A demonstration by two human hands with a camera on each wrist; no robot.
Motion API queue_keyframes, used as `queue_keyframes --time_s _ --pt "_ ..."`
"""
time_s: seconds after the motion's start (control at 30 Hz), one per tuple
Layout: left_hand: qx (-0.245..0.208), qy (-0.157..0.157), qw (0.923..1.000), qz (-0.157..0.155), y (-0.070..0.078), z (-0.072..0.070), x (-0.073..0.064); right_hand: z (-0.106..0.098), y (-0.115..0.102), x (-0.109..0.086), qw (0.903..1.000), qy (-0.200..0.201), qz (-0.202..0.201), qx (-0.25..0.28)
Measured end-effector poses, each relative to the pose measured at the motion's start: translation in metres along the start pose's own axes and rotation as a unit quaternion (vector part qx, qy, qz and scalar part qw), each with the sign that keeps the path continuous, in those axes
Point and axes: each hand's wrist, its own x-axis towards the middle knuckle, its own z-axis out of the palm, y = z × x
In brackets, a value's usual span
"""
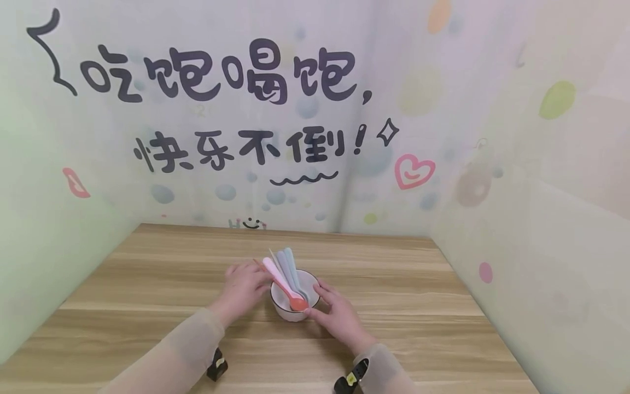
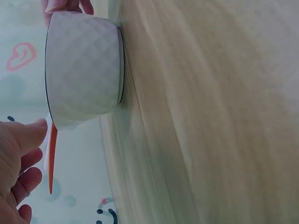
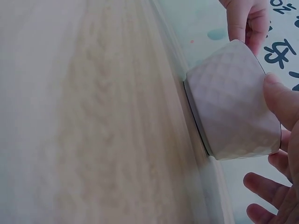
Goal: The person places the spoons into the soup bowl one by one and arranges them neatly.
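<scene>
A white bowl [image 1: 289,316] with a dark rim and faceted outside stands on the table, spoons leaning in it. An orange spoon [image 1: 297,303] lies bowl-end at the near side, its handle slanting up left. Beside it are a pink handle [image 1: 270,268], a purple handle [image 1: 283,260] and a blue handle [image 1: 290,258]. My right hand [image 1: 339,314] holds the bowl's right side, thumb at the near rim, fingers farther round. My left hand [image 1: 246,290] is at the left rim by the orange and pink handles, its thumb [image 2: 32,135] and loosely bent fingers apart.
The wood-grain table [image 1: 147,339] runs back to a printed wall [image 1: 206,191] with dark lettering. Pale side walls [image 1: 556,262] flank it. Black wrist devices [image 1: 217,365] sit at both sleeves.
</scene>
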Motion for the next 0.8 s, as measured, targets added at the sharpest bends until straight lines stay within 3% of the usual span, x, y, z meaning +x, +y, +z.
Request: queue_keyframes --time_s 0.23,0.37,0.8 --pt "-0.027 -0.013 0.9984 -0.048 0.0 -0.004 -0.014 -0.006 0.0 0.0 0.9997 -0.021 -0.012 -0.003" --pt "-0.041 -0.013 0.9974 -0.058 0.0 -0.008 -0.021 -0.012 0.0 -0.001 0.9993 -0.033 -0.016 -0.002" --pt "-0.05 -0.017 0.9985 0.013 -0.011 -0.024 -0.055 -0.044 0.005 -0.019 0.9953 -0.044 -0.034 -0.079"
